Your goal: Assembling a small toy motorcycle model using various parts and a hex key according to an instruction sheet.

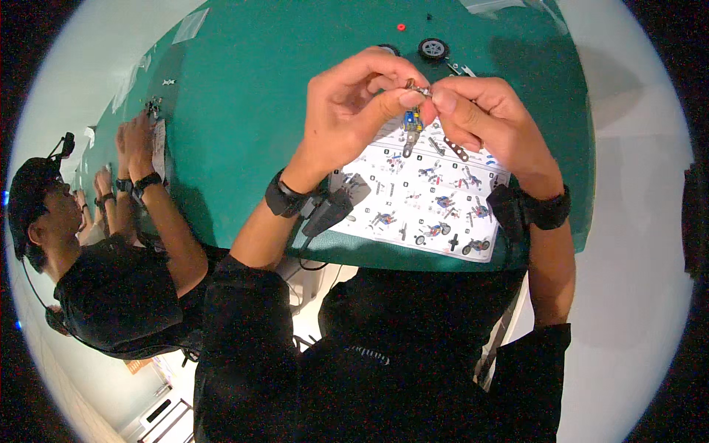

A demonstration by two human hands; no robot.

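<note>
Both hands meet over an instruction sheet (413, 210) covered in small step drawings of a toy motorcycle. My left hand (354, 111) is closed, thumb and forefinger pinching a partly built model (411, 125) with blue and yellow bits and a grey metal strip hanging down. Close against it, my right hand (487, 118) pinches at the small metal end of the same model. The fingertips hide the exact piece between them. Just below the right fingers, a dark strip with holes (454, 150) shows at the sheet's top.
Beyond my hands on the green table (258, 125) are a black-tyred wheel (433, 49), a second wheel (389, 49) partly hidden, a red ring (401, 27) and small metal pieces (465, 70). At left, a co-worker (118, 288) in black handles small parts (153, 107).
</note>
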